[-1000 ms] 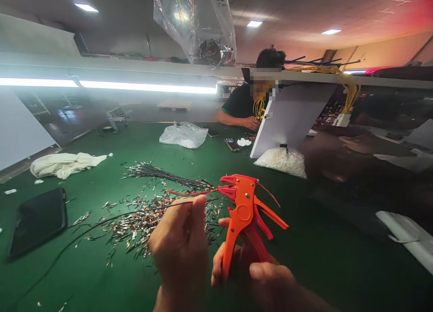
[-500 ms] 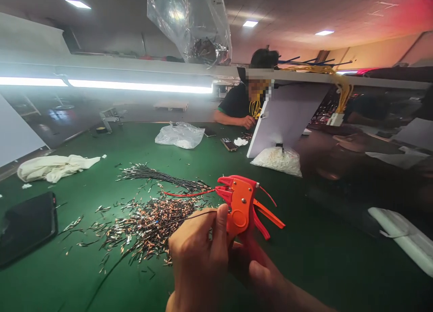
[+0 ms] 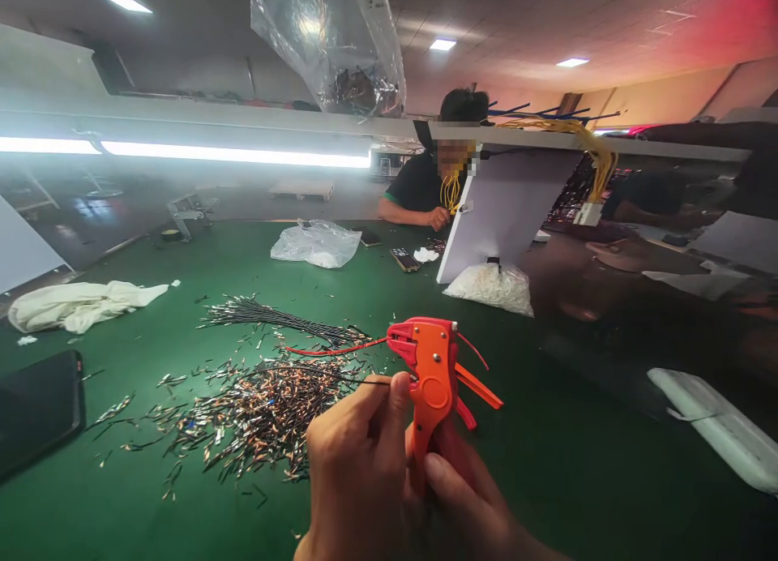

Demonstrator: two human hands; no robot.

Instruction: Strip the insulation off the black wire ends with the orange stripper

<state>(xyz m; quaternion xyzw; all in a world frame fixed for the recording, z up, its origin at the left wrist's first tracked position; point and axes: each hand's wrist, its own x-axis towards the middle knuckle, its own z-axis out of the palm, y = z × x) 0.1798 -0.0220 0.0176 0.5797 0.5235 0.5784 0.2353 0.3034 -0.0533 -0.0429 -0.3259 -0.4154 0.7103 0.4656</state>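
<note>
My right hand (image 3: 465,480) is wrapped round the handles of an orange and red wire stripper (image 3: 433,387), which stands upright with its jaws toward the left. A thin red strand (image 3: 340,350) reaches from the jaws to the left, and a red end sticks out behind the tool's head. Between thumb and forefinger, my left hand (image 3: 358,456) pinches a black wire (image 3: 378,382) close to the side of the stripper. Where that wire's tip ends is hard to see. Behind lies a bundle of black wires (image 3: 292,319), and left of my hand a heap of short wire scraps (image 3: 261,411).
A black phone (image 3: 40,415) and a white cloth (image 3: 85,301) lie left. Farther back are a plastic bag (image 3: 316,243), another phone (image 3: 404,259) and a bag of white pieces (image 3: 492,289) by a white panel (image 3: 507,212). A co-worker (image 3: 416,188) holds yellow wires across the table.
The view has shifted slightly, so the table things sit farther left. My right hand's thumb now shows more plainly on the handle, and the black wire's long tail no longer shows at lower left.
</note>
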